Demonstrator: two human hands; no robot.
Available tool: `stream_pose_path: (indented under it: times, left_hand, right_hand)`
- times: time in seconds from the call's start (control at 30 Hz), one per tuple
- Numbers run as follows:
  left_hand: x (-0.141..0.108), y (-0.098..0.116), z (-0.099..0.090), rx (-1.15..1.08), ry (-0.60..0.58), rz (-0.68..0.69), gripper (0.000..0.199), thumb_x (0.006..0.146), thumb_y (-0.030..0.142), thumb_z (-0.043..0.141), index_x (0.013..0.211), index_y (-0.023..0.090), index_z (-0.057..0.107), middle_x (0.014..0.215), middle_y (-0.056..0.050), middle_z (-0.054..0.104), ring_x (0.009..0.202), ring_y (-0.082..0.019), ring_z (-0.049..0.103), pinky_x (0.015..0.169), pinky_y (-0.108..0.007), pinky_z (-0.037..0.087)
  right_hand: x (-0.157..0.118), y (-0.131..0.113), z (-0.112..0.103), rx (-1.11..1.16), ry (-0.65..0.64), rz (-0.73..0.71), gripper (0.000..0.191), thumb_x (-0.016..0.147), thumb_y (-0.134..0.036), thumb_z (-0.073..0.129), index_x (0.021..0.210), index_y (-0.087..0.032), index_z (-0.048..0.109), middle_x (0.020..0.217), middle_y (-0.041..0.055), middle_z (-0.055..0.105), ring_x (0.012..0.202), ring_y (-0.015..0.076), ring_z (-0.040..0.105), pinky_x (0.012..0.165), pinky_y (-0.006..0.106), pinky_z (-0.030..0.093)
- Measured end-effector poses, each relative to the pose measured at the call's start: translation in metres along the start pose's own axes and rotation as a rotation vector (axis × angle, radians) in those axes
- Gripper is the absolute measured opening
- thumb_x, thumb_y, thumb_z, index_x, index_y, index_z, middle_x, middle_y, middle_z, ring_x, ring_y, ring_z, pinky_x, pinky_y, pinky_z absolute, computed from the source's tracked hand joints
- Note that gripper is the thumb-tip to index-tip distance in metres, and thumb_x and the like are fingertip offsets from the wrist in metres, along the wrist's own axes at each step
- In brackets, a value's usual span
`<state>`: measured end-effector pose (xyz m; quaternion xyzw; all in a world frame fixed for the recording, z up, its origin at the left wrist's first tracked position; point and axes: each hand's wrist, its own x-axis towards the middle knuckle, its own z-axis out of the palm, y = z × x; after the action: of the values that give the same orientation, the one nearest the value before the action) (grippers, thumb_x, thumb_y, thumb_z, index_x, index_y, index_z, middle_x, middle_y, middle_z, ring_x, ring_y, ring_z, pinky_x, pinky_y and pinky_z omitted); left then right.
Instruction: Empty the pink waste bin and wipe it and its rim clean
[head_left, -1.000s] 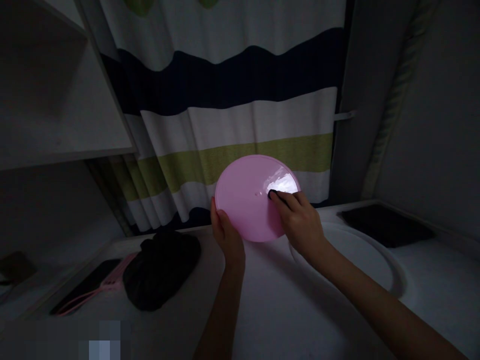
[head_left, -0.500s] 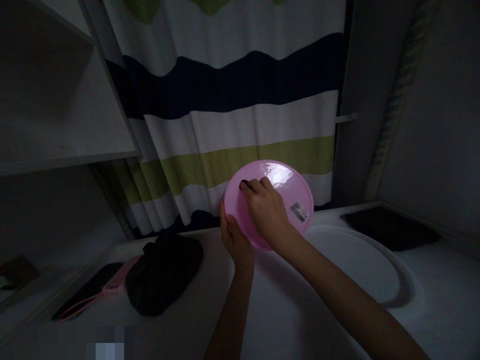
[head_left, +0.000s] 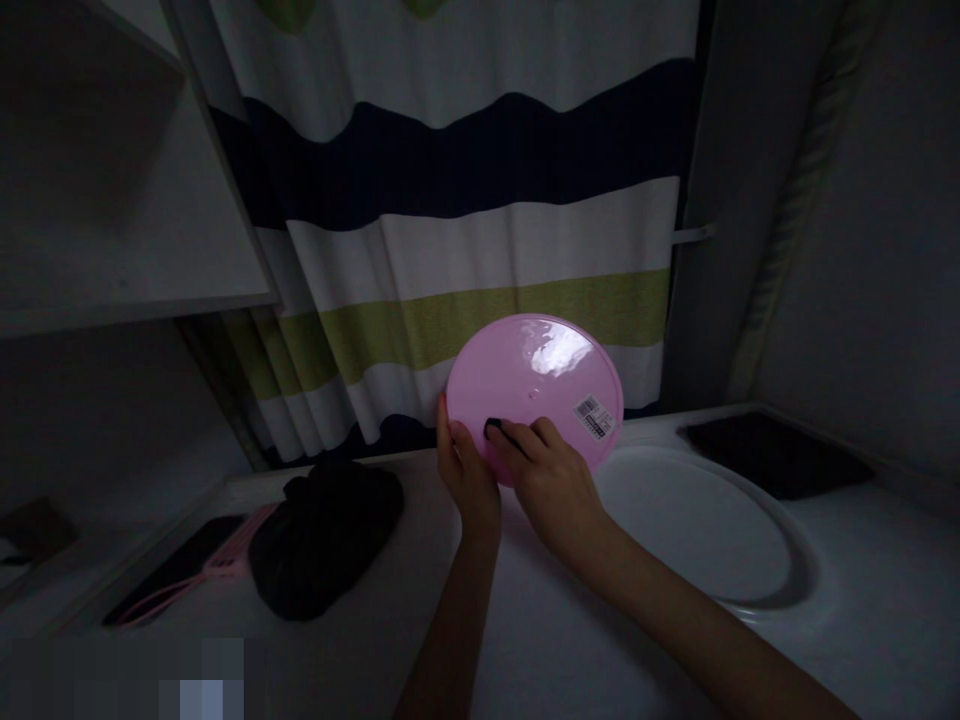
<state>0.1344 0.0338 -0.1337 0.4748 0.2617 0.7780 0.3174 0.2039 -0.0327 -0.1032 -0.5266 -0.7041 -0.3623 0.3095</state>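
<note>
A round pink plastic plate or lid (head_left: 510,365) is held up, tilted, with its glossy face toward me and a barcode sticker (head_left: 594,416) at its right side. My left hand (head_left: 469,475) grips its lower left rim, thumb on the face and fingers behind. My right hand (head_left: 551,480) is closed round a small black thing (head_left: 493,428), pressed to the lower part of the pink face. Its kind is mostly hidden by the fingers.
White table (head_left: 547,620) underneath. A black bag (head_left: 326,535) lies left, beside a pink strap-like item (head_left: 221,565) and a dark flat object (head_left: 176,570). On the right are a large white round tray or basin (head_left: 799,565) and a black cloth (head_left: 776,455). A striped curtain (head_left: 480,240) hangs behind.
My right hand has slid downward over the pink face with the small black thing, from its upper left to its lower part. My left hand keeps its hold.
</note>
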Motion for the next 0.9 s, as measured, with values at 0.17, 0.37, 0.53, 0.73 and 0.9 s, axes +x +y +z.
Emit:
stream_pose_path:
  times: [0.17, 0.37, 0.53, 0.73, 0.9]
  left_hand:
    - [0.001, 0.0, 0.002, -0.006, 0.013, 0.043, 0.042, 0.09, 0.041, 0.038, 0.127, 0.022, 0.047, 0.136, -0.006, 0.045, 0.125, -0.018, 0.041, 0.104, -0.033, 0.033]
    - [0.001, -0.001, 0.002, -0.035, 0.013, 0.049, 0.044, 0.089, 0.044, 0.039, 0.127, 0.023, 0.047, 0.136, -0.006, 0.045, 0.124, -0.019, 0.041, 0.103, -0.033, 0.033]
    - [0.0, 0.0, 0.003, -0.057, 0.034, 0.039, 0.044, 0.09, 0.042, 0.038, 0.127, 0.022, 0.046, 0.136, -0.007, 0.045, 0.123, -0.019, 0.042, 0.103, -0.033, 0.033]
    - [0.001, 0.0, 0.003, 0.006, 0.034, 0.046, 0.043, 0.091, 0.042, 0.034, 0.127, 0.021, 0.045, 0.134, -0.008, 0.047, 0.12, -0.019, 0.045, 0.099, -0.032, 0.036]
    - [0.002, 0.001, 0.002, 0.039, 0.02, 0.069, 0.041, 0.092, 0.04, 0.034, 0.126, 0.02, 0.046, 0.132, -0.009, 0.048, 0.12, -0.019, 0.044, 0.099, -0.032, 0.035]
  right_hand:
    - [-0.019, 0.032, -0.005, -0.058, 0.067, 0.056, 0.034, 0.082, -0.006, 0.046, 0.112, -0.013, 0.06, 0.105, 0.0109, 0.063, 0.084, 0.0216, 0.048, 0.067, 0.033, 0.048]
    - [-0.023, 0.074, -0.013, -0.129, 0.133, 0.207, 0.034, 0.083, -0.009, 0.044, 0.113, -0.012, 0.06, 0.104, 0.0114, 0.063, 0.084, 0.0224, 0.046, 0.071, 0.035, 0.046]
    - [-0.013, 0.081, -0.012, -0.148, 0.173, 0.274, 0.032, 0.082, -0.009, 0.046, 0.111, -0.011, 0.061, 0.1, 0.0107, 0.064, 0.083, 0.0223, 0.046, 0.07, 0.034, 0.045]
    - [0.025, 0.066, -0.013, -0.117, 0.08, 0.185, 0.031, 0.082, -0.007, 0.045, 0.106, -0.013, 0.063, 0.098, 0.0102, 0.066, 0.083, 0.0227, 0.048, 0.065, 0.033, 0.043]
    - [0.056, 0.04, -0.014, -0.125, -0.066, 0.053, 0.023, 0.083, -0.007, 0.047, 0.096, -0.009, 0.066, 0.091, 0.0122, 0.065, 0.085, 0.024, 0.05, 0.064, 0.032, 0.044]
